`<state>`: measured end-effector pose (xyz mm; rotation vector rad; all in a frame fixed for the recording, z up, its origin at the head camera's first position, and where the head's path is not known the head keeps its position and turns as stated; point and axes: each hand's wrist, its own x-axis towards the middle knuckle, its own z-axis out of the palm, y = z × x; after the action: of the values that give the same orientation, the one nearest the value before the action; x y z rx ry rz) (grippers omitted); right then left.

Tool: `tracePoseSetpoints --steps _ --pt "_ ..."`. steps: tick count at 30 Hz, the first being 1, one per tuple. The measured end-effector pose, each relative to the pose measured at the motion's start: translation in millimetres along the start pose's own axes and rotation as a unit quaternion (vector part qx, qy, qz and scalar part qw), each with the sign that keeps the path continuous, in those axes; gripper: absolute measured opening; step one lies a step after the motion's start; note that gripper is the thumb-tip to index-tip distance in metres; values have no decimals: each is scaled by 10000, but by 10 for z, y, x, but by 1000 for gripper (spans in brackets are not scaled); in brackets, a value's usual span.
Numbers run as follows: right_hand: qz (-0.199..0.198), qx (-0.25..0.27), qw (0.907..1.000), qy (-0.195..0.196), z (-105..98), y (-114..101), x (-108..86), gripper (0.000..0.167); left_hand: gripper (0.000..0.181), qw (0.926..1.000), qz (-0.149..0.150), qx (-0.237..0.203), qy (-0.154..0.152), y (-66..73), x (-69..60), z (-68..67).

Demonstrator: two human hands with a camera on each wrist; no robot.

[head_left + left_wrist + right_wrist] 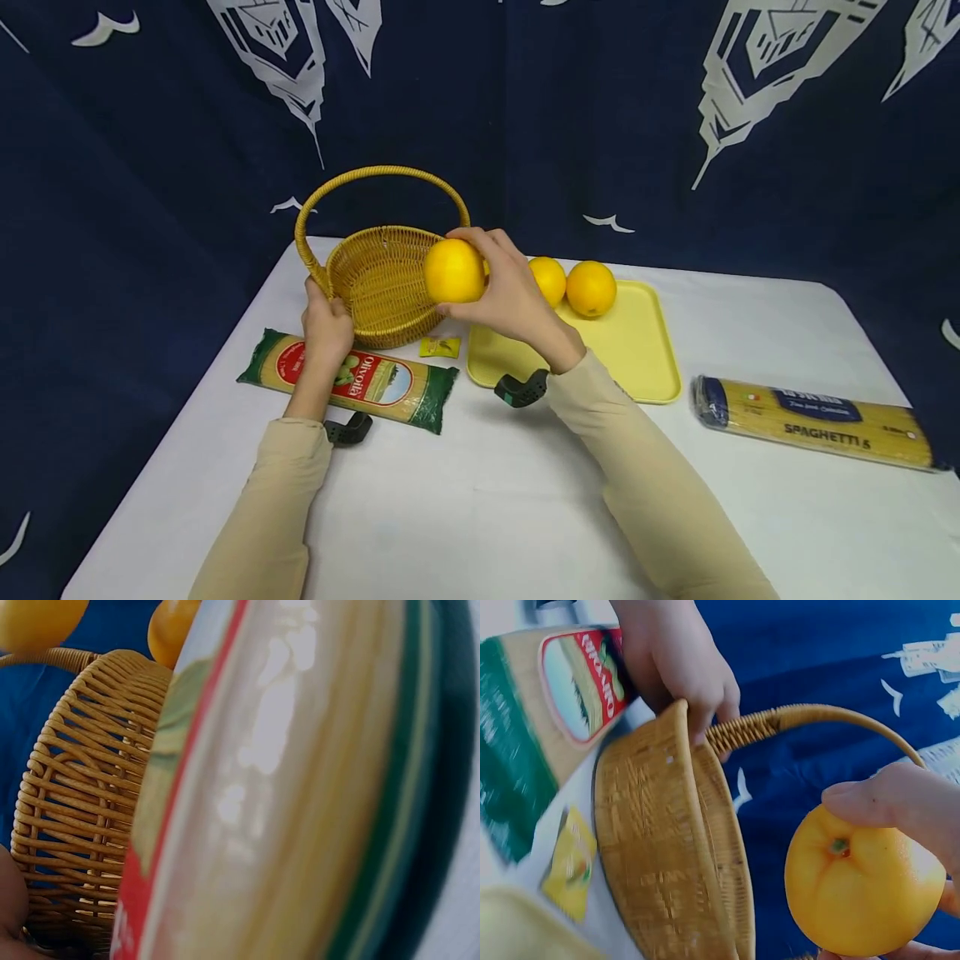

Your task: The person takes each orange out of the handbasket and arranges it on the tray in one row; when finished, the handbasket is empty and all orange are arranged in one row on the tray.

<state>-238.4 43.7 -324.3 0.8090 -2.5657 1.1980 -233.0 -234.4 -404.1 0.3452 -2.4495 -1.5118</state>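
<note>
A wicker basket (378, 307) with a tall arched handle stands at the back left of the table, tipped toward me, its visible inside bare. My left hand (327, 329) grips its left rim at the foot of the handle. Over the basket's right edge, my right hand (517, 292) holds an orange (453, 271) between thumb and fingers. In the right wrist view that orange (862, 889) shows its stem end, with the thumb (889, 799) across the top. Two more oranges (592, 289) sit on a yellow tray (637, 358), partly behind the right hand.
Under my left forearm lies a green-ended pasta pack (382, 385), close before the basket. A small yellow packet (439, 347) is between basket and tray. Another spaghetti pack (817, 421) lies at the right. A dark blue patterned curtain (525, 125) hangs behind the white table (480, 517).
</note>
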Motion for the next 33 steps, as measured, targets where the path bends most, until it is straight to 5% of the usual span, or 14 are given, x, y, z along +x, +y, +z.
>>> tracePoseSetpoints --steps 8,22,33 --pt "294 -269 9970 669 -403 265 -262 84 54 10000 55 4 40 6 -21 -10" --pt "1351 -950 9792 1181 -1092 810 -790 83 54 9997 231 29 67 -7 -38 8" --pt "2167 -1266 9573 1438 -1286 1082 -960 88 54 9998 181 47 33 -8 -26 -4"
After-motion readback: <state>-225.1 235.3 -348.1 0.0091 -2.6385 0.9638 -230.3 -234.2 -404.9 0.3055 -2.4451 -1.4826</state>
